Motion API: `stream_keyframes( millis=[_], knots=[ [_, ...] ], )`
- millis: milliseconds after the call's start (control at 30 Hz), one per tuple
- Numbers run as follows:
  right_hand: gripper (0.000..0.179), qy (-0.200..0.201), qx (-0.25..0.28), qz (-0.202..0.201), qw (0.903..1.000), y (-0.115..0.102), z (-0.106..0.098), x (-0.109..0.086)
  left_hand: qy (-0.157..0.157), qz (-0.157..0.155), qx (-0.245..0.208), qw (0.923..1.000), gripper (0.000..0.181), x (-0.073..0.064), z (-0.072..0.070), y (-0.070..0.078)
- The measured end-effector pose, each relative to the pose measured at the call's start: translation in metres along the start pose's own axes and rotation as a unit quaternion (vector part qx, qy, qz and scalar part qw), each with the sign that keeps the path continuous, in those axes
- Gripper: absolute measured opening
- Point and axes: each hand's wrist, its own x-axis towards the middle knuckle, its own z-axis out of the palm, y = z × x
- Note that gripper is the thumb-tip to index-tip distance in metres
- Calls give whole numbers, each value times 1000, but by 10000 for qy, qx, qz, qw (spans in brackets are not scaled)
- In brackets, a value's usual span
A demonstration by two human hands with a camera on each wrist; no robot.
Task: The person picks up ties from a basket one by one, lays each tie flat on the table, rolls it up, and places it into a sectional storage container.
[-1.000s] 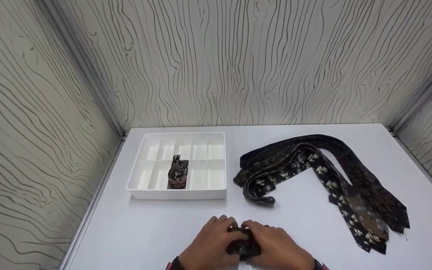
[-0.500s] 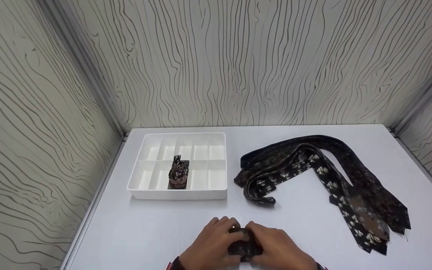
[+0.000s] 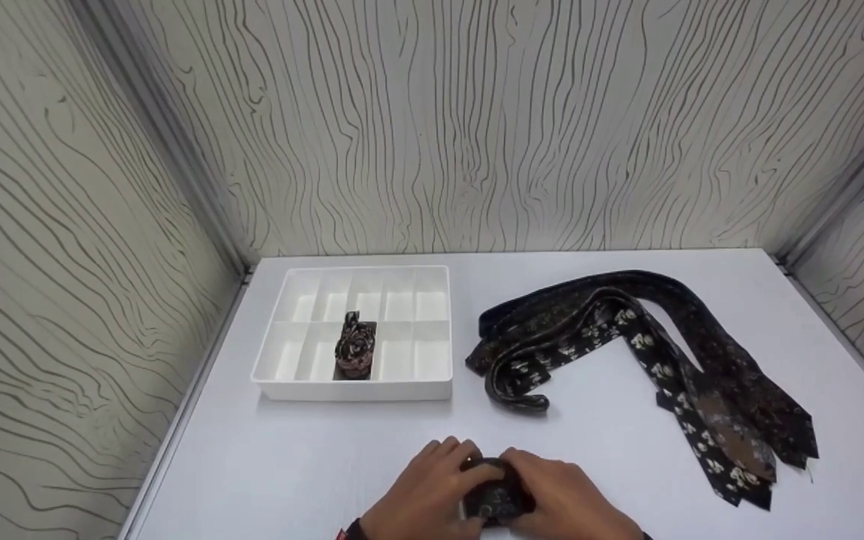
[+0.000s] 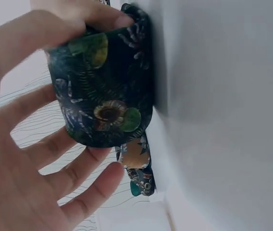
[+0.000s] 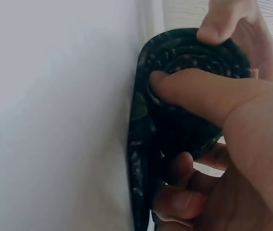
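- Tray (image 3: 357, 391): one coiled tie (image 3: 355, 351), in its front row.
- Right of the tray, nearer the person: left hand (image 3: 428, 491), half open, grips a rolled floral tie (image 3: 495, 501); right hand (image 3: 571, 499), curled, holds it too (a slipping thumb could loosen the coil).
- Farther right: loose ties (image 3: 672, 360).

Tie roll (image 3: 493, 501) front ctr; tray (image 3: 357, 391) behind L, ties (image 3: 661, 364) R.

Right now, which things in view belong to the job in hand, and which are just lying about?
Job in hand:
Partly coiled tie
Left hand and right hand, both holding it
Probably the white tray, with a rolled tie inside

Lying about:
Loose ties right of the tray, untouched, though perhaps related
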Motion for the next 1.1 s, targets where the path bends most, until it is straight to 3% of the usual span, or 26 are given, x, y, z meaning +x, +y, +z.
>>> stream_keyframes(
  millis=[500,700,767,867,967,1100],
  knots=[
    [61,-169,-299,-187,9992,1,1,0,82,-1,374,9993,67,-2,2,2],
    [59,-130,-371,-198,9990,-1,2,0,-194,-63,-136,9997,71,-3,3,1],
    [59,-90,-323,-235,9992,-1,3,0,-213,-126,-581,9980,66,-5,4,-2],
    [56,-104,-179,-162,9997,2,3,-1,-318,-412,-1639,9851,60,-9,8,-7],
    [53,-139,62,-93,9998,5,4,-1,-374,-1054,-2766,9544,58,-14,14,-14],
    [55,-120,488,-193,9986,7,5,0,-321,-1802,-3152,9312,59,-15,20,-19]
  ],
)
